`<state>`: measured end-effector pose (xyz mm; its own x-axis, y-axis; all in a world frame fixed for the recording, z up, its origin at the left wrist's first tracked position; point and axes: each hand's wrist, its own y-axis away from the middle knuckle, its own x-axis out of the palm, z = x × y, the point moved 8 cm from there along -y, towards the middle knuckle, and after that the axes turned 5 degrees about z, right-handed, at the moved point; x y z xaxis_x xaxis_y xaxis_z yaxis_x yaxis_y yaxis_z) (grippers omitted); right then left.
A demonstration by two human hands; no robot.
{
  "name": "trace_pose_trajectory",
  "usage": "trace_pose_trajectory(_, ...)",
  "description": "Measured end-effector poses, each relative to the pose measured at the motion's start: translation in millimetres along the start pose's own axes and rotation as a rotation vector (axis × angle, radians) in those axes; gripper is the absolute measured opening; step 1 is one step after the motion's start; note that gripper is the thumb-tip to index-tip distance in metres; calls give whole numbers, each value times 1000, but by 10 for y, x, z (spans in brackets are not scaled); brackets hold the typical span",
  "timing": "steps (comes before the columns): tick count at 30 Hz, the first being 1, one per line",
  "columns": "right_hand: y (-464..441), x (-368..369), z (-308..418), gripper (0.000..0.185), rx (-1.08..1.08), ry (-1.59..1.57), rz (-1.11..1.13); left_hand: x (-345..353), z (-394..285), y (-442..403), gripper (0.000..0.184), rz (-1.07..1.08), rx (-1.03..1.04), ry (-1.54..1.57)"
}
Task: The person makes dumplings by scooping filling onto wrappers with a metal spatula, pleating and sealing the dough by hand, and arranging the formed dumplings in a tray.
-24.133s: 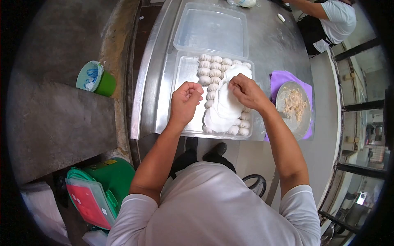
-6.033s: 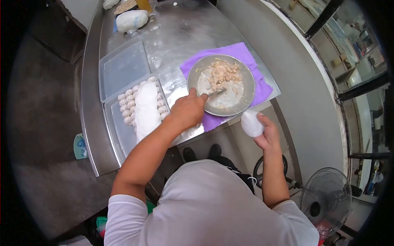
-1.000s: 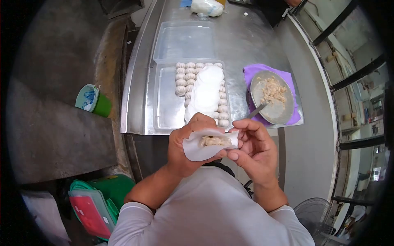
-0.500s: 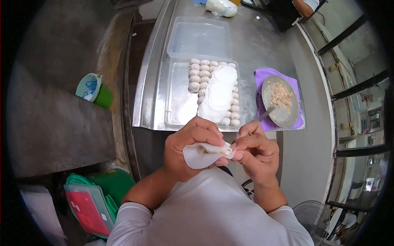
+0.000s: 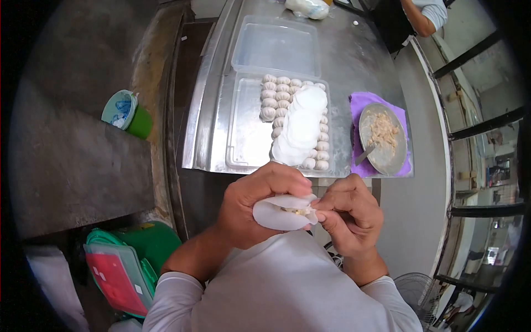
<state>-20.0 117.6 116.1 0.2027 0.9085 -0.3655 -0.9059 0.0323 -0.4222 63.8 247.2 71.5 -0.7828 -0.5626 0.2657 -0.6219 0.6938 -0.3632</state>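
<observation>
A round white dumpling wrapper [image 5: 271, 214] with pale filling inside is cupped in my left hand [image 5: 249, 202], folded partway over. My right hand [image 5: 354, 218] pinches the wrapper's right edge between thumb and fingertips. Beyond my hands, on the metal table, a clear plastic tray [image 5: 243, 145] holds rows of pleated dumplings [image 5: 269, 104]. Flat white wrappers [image 5: 303, 124] lie overlapped on top of several of them. To the right, an oval metal bowl [image 5: 381, 160] contains chopped filling [image 5: 383, 128] and a metal utensil [image 5: 365, 154].
The bowl rests on a purple cloth [image 5: 357, 102]. Behind the tray lies a clear lid [image 5: 276, 47], with a plastic bag [image 5: 308, 8] farther back. Another person's arm [image 5: 417, 19] shows at top right. A green bin [image 5: 139, 123] stands left, and a fan [image 5: 410, 293] at lower right.
The wrapper's opening has turned more upward, showing the filling more fully. Both hands have shifted slightly, still holding it. The view has moved a little, and the other person's arm shows more.
</observation>
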Motion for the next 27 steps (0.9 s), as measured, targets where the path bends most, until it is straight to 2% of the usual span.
trace_pose_trajectory(2,-23,27,9,17,15,21,35,-83,33,23,36,-87,-25,120)
trace_pose_trajectory(4,-31,71,0,18,72,-71,-48,-82,-25,7,36,45,34,-125)
trace_pose_trajectory(6,-18,36,-53,19,130,-166,-130,-74,-30,-11,36,69,37,-131)
trace_pose_trajectory(8,-28,59,18,17,39,35,-3,-13,-39,-2,36,94,40,-138)
trace_pose_trajectory(10,-58,59,26,16,-4,71,27,-62,70,47,37,-102,-65,189)
trace_pose_trajectory(11,-66,78,49,16,-47,106,57,-87,73,50,37,-101,-65,189)
trace_pose_trajectory(13,-28,87,-4,15,8,25,-13,-91,18,44,40,2,-11,-85)
trace_pose_trajectory(14,-5,58,-54,13,64,-58,-81,-93,22,37,40,2,-10,-85)
trace_pose_trajectory(17,-9,59,-20,14,81,-1,-29,-31,42,35,40,56,-37,-55)
trace_pose_trajectory(19,-32,54,-4,14,47,29,-1,-70,60,51,40,-72,-80,17)
trace_pose_trajectory(20,-38,71,22,14,14,58,29,-75,93,55,40,-71,-81,17)
trace_pose_trajectory(22,-10,68,-6,13,23,17,-4,-42,62,45,37,12,60,-31)
trace_pose_trajectory(25,-8,49,-16,12,39,-17,-35,-7,75,27,37,102,4,-85)
trace_pose_trajectory(27,-16,52,-1,12,47,-11,-32,-10,69,29,34,64,1,-80)
